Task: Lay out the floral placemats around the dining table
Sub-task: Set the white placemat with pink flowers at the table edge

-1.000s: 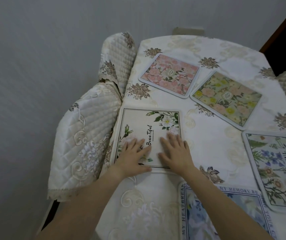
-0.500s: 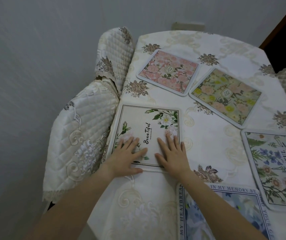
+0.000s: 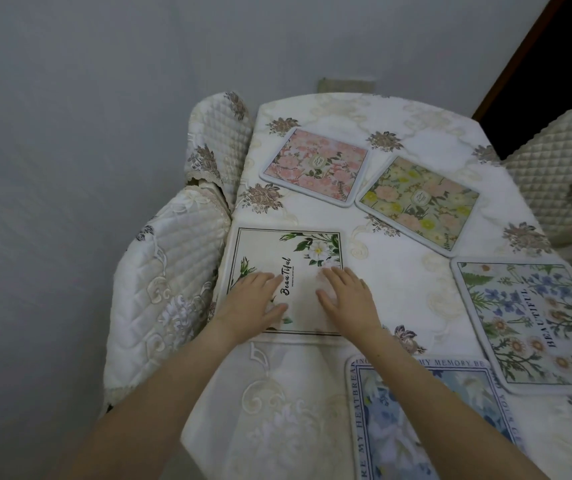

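Note:
Several floral placemats lie on the dining table, which has a cream cloth. A white placemat with green leaves sits at the table's left edge. My left hand and my right hand both rest flat on its near half, fingers spread. A pink placemat and a yellow-green placemat lie at the far side. At the right is a blue-flower placemat. Under my right forearm lies a blue lettered placemat.
A quilted cream chair cover stands close against the table's left edge, another chair back behind it. A third quilted chair is at the far right. A grey wall fills the left; a dark doorway is top right.
Both hands have stayed flat on the white placemat, shifting only slightly. The view has tilted a little, so the table sits lower in frame.

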The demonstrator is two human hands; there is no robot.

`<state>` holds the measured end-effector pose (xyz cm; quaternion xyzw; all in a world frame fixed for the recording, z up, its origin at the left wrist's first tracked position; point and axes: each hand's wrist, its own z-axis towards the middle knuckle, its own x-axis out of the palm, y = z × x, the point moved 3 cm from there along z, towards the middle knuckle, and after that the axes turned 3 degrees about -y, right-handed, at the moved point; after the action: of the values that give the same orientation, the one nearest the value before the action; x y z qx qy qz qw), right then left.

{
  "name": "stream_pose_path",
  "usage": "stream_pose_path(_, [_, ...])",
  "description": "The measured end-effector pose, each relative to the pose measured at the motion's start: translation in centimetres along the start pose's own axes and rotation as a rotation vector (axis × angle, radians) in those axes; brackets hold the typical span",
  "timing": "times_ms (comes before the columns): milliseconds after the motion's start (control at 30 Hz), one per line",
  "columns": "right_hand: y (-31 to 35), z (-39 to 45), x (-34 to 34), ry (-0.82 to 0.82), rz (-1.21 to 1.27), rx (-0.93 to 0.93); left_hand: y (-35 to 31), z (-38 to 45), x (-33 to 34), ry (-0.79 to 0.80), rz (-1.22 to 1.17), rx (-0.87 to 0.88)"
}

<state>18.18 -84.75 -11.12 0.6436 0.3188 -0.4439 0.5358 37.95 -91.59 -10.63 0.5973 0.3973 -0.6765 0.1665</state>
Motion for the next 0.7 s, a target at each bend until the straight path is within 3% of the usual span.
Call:
stream_pose_path(333, [1.4,-8.7,-11.5,-0.255,-0.028,0.073,-9.8,-0.4,-9.4,-0.253,-0.059,0.245])
stream_pose_path(567, [-2.0,-20.4,-15.8,-0.376,-0.023,0.238,-17.5,-4.9,-9.1,-0.237,-0.114,0.331])
stream_pose_path(700, [-5.4,-28.5,-16.0,-0.432,0.034,0.402,-20.6,-8.8,-6.5,-0.198,-0.260,0.237])
